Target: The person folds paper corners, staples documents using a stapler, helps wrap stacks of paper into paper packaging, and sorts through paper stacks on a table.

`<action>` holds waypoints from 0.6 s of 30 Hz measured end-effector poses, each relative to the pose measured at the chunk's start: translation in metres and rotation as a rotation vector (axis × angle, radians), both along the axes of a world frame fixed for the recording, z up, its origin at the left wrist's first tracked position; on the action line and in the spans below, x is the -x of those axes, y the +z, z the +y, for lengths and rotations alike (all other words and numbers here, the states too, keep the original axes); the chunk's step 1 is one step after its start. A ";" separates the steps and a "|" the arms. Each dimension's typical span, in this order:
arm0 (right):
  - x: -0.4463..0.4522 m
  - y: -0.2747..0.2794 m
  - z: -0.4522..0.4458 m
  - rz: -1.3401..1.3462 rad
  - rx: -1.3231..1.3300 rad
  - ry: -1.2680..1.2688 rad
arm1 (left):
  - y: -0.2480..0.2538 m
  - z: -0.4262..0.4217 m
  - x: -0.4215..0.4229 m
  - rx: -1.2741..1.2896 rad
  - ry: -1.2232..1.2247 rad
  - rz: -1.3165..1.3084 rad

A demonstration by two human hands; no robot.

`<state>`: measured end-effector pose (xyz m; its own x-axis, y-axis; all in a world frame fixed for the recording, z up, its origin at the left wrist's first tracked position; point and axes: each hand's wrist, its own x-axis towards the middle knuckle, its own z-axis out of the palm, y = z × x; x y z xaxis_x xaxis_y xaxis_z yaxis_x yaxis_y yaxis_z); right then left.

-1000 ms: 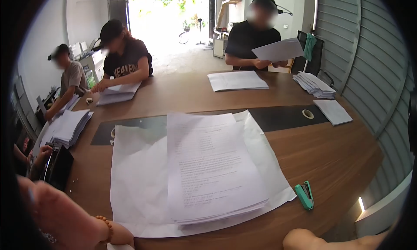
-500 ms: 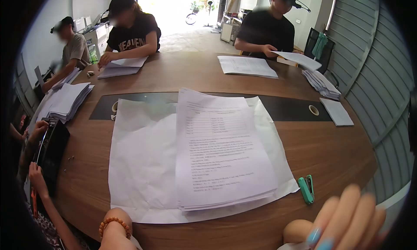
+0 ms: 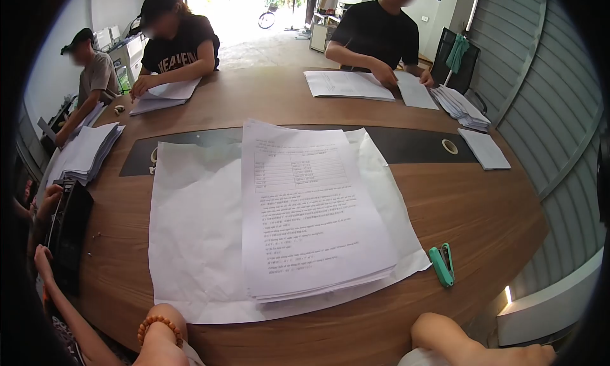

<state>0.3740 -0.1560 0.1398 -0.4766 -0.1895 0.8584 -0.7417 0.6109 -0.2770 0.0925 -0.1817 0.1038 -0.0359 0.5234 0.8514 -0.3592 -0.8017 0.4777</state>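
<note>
Left hand unseen; right hand at view's edge; cannot tell openness or hold

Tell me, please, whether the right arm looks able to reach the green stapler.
Probably yes: only bare tabletop shows between the right arm and the green stapler, and nothing covers it.

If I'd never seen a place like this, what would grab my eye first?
Probably the stack of printed pages, lying on a large, creased white sheet in the middle of the brown table. Next, the green stapler just off the sheet's right side, and the orange beaded bracelet at the bottom left.
</note>
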 end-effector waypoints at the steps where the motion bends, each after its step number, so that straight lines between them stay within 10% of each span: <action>1: 0.000 0.000 -0.001 -0.005 -0.003 0.005 | 0.000 0.000 0.000 0.007 0.002 0.007; 11: -0.011 0.022 0.007 0.043 0.005 0.071 | 0.007 0.006 0.005 0.042 0.019 0.103; 14: -0.009 0.019 0.038 0.266 0.372 0.024 | 0.009 0.017 0.014 0.064 0.128 0.220; 18: 0.021 -0.032 0.148 0.137 0.605 -0.861 | -0.004 0.067 0.043 0.241 0.641 0.612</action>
<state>0.3531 -0.0076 0.1079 -0.1387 0.6427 0.7534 -0.1730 0.7334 -0.6575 0.0494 -0.1145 0.0999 0.0398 0.7248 0.6878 0.4906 -0.6139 0.6185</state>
